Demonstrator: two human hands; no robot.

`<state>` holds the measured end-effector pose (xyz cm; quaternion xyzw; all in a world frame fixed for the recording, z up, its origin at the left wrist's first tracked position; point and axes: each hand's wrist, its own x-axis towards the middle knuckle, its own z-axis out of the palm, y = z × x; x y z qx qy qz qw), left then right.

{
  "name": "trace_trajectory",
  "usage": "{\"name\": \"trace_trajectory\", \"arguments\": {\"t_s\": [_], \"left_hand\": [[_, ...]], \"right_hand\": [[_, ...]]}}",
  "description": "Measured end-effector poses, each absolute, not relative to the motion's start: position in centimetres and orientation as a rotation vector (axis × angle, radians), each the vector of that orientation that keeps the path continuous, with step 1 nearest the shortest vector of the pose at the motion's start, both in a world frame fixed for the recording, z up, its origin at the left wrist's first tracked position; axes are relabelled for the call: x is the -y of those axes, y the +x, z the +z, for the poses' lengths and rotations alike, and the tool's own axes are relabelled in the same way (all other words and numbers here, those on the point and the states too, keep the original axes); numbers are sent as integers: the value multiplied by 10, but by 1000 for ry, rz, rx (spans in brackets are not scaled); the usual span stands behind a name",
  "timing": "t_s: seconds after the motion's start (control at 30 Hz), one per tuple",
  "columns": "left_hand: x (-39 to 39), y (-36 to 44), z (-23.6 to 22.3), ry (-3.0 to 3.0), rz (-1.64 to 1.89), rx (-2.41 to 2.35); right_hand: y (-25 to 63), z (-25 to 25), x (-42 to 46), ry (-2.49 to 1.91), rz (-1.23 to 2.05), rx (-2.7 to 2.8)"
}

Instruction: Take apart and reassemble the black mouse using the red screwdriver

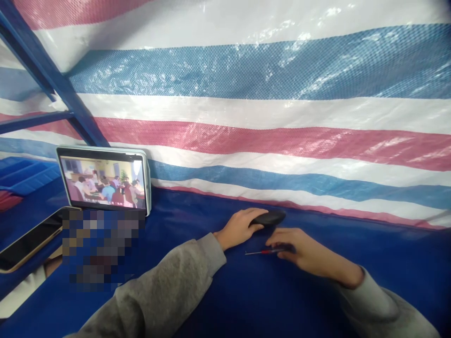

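Note:
On the dark blue surface, my left hand (240, 227) is closed around one end of a smooth, rounded black object (273, 218), shaped like a computer mouse. Its underside is hidden from view. Just to the right and nearer to me, my right hand (298, 246) grips a small screwdriver (265, 252) by its dark handle. A red band shows where the handle meets the thin metal shaft. The shaft points left, its tip below my left wrist and apart from the black object.
A tablet (105, 180) playing a video stands upright at the left. In front of it lies a phone (31, 240), beside a pixelated patch. Blue trays (28, 176) sit at the far left. Striped plastic sheeting (253, 112) hangs behind the blue table (225, 300), beside a blue metal frame (75, 103).

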<state>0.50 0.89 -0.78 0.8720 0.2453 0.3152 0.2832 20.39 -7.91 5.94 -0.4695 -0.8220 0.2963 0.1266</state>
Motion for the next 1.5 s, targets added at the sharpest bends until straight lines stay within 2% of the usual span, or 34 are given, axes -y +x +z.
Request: {"name": "trace_trajectory", "arguments": {"t_s": [0.27, 0.4, 0.5, 0.7, 0.97, 1.13, 1.5], "left_hand": [[-11, 5, -2, 2141, 847, -787], [-11, 5, -2, 2211, 788, -832], [-11, 5, -3, 2257, 743, -829], [-11, 6, -3, 2309, 696, -844], [-16, 2, -3, 2265, 627, -774], [-23, -2, -8, 2274, 612, -597], [-21, -2, -10, 2281, 616, -665]], "right_hand": [[190, 32, 83, -1248, 618, 2474], [193, 15, 79, -1145, 160, 2165], [198, 0, 74, -1282, -42, 1955], [203, -22, 66, -1410, 113, 1980], [204, -23, 67, -1460, 301, 1953], [205, -24, 66, -1471, 309, 1941], [206, -19, 67, -1462, 333, 1843]]}}
